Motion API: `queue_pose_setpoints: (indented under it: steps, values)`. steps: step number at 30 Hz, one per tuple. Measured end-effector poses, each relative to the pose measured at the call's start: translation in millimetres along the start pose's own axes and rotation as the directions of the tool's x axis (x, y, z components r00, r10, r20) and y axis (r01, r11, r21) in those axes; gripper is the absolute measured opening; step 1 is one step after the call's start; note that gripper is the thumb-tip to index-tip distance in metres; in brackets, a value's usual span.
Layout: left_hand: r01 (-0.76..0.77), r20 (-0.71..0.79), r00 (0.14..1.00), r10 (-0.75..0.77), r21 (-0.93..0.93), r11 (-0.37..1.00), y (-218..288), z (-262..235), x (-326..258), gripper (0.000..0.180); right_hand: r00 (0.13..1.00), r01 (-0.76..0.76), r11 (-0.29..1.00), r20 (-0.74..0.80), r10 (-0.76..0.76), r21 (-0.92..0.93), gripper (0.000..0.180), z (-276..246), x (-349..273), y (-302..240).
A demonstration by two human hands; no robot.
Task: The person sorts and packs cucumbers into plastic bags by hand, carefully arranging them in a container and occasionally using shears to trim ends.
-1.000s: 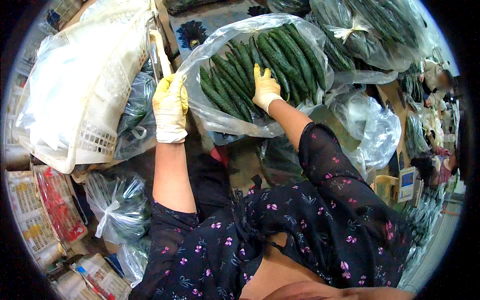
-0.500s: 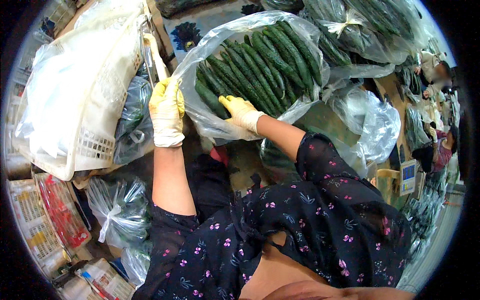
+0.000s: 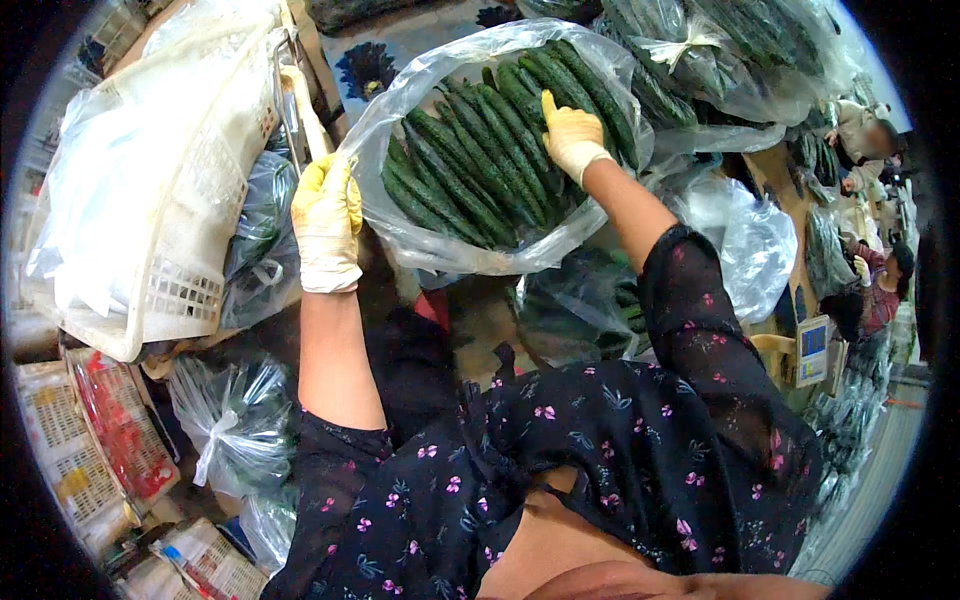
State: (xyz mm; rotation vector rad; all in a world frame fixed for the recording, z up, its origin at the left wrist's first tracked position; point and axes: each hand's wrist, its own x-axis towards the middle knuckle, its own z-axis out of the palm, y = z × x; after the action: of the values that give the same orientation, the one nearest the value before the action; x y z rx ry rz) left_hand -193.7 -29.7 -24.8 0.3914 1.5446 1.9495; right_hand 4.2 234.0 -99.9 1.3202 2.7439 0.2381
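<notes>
A clear plastic bag (image 3: 480, 262) stands wide open in front of me, with dark green cucumbers (image 3: 470, 150) laid side by side in it. My left hand (image 3: 328, 207), in a yellow and white glove, is closed on the bag's left rim. Over the right part of the row is my right hand (image 3: 575, 138), gloved the same way. Its thumb sticks up along the cucumbers while its other fingers bend down onto one, their tips hidden.
A white plastic crate (image 3: 185, 200) lined with film stands at left. Tied bags of cucumbers (image 3: 700, 50) lie at back right, another knotted bag (image 3: 230, 420) at lower left. Crumpled clear film (image 3: 755, 245) and a small blue display (image 3: 813, 345) are at right. Other people (image 3: 870, 140) work at far right.
My right hand has moved from the near left cucumbers up and right across the row. The cucumbers at the left now lie closer in line. My left hand keeps its hold on the rim.
</notes>
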Motion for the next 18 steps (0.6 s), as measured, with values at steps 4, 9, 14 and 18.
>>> queue_pose_setpoints:
  steps: [4, 9, 14, 18]
  values:
    - [-0.016, 0.02, 1.0, 0.017, -0.002, 1.0, 3, -3, 0, 0.01, 0.999, 0.029, 0.995, 0.021, -0.031, 0.092, 0.057, -14, 8, 0]
    - [-0.031, 0.026, 0.999, 0.031, -0.013, 0.999, 4, -7, -4, 0.009, 0.973, 0.182, 0.926, -0.195, -0.122, 0.331, 0.049, -58, -50, -17]
    - [-0.011, 0.015, 1.0, 0.011, -0.014, 1.0, 4, -3, -3, 0.009, 0.944, 0.324, 0.744, -0.143, -0.298, 0.584, 0.046, -39, -86, -54]
    - [-0.018, 0.023, 1.0, 0.018, -0.005, 1.0, 6, 3, -4, 0.009, 0.914, 0.348, 0.71, -0.054, -0.402, 0.613, 0.043, -9, -85, -105]
